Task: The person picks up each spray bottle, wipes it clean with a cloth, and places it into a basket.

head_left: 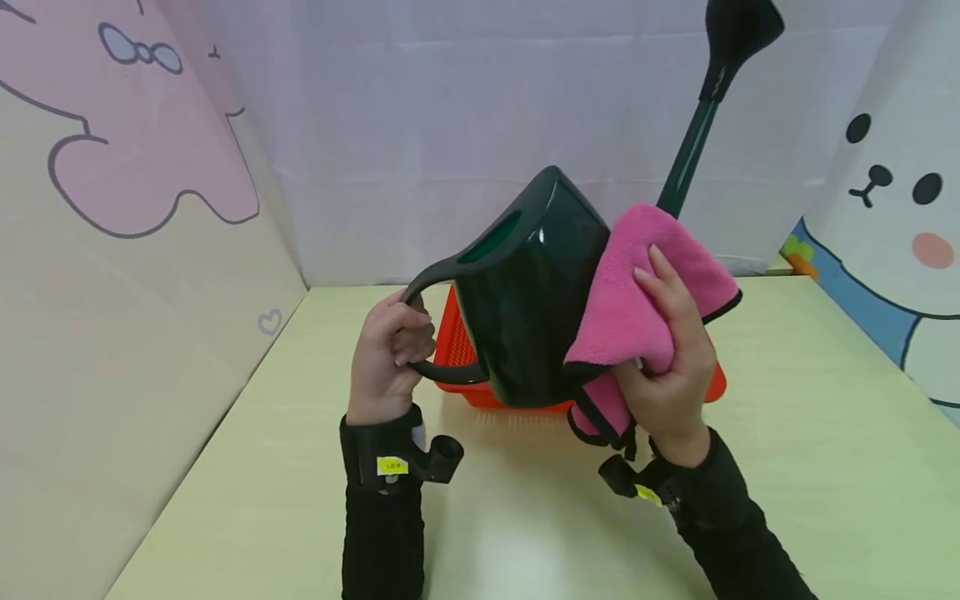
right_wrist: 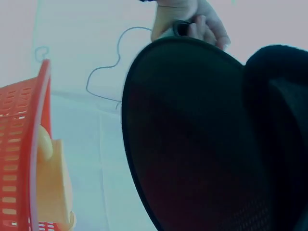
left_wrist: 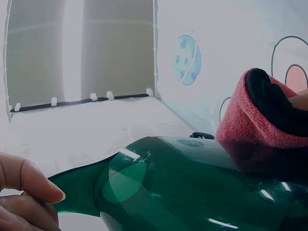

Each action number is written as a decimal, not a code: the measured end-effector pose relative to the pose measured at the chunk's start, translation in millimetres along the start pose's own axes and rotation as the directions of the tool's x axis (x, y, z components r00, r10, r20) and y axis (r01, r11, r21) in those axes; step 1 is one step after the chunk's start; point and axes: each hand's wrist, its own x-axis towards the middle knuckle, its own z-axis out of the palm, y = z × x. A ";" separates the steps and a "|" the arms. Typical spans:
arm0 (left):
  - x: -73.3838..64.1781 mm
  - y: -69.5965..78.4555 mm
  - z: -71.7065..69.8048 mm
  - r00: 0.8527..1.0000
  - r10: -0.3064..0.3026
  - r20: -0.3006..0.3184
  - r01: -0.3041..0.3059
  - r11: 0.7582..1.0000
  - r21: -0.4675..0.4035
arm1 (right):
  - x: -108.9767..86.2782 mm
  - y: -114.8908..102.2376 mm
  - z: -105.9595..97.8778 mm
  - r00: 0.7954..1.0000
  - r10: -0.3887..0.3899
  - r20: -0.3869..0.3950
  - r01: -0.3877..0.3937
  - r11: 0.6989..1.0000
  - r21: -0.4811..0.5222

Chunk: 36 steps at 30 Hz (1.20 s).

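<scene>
Cartoon walls (head_left: pixel 187 333) flank the table (head_left: pixel 810 433). Left hand (head_left: pixel 392 354) grips watering can (head_left: pixel 528 321) by its handle (head_left: pixel 441 271); right hand (head_left: pixel 677 358) clutches pink cloth (head_left: pixel 618 304).

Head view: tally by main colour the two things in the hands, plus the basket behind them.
Dark green: 1, watering can
Pink: 1, cloth
Red: 1, basket
Total: 3

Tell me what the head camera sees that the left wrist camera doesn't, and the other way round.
Only the head view shows the red basket and the tabletop. Only the left wrist view shows the blue planet drawing and a bright light strip. Both show the green watering can, pink cloth, left hand and some of the right hand.
</scene>
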 end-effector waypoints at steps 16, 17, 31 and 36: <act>1.6 0.6 -1.2 1.000 0.025 0.012 -0.025 1.000 -0.010 | -37.5 -21.5 35.6 0.841 -0.482 0.246 0.539 0.787 -0.300; 1.6 0.5 -1.2 0.999 0.030 0.017 -0.030 1.000 -0.005 | -39.3 -22.7 36.7 0.822 -0.498 0.277 0.567 0.766 -0.303; 0.2 1.3 0.5 0.999 0.037 0.022 -0.036 0.999 -0.026 | -28.4 -7.9 30.5 0.826 -0.541 0.162 0.564 0.801 -0.200; -0.2 2.9 -0.3 1.000 0.030 0.009 -0.030 0.999 -0.037 | -15.3 -1.1 24.1 0.923 -0.383 -0.018 0.381 0.921 -0.086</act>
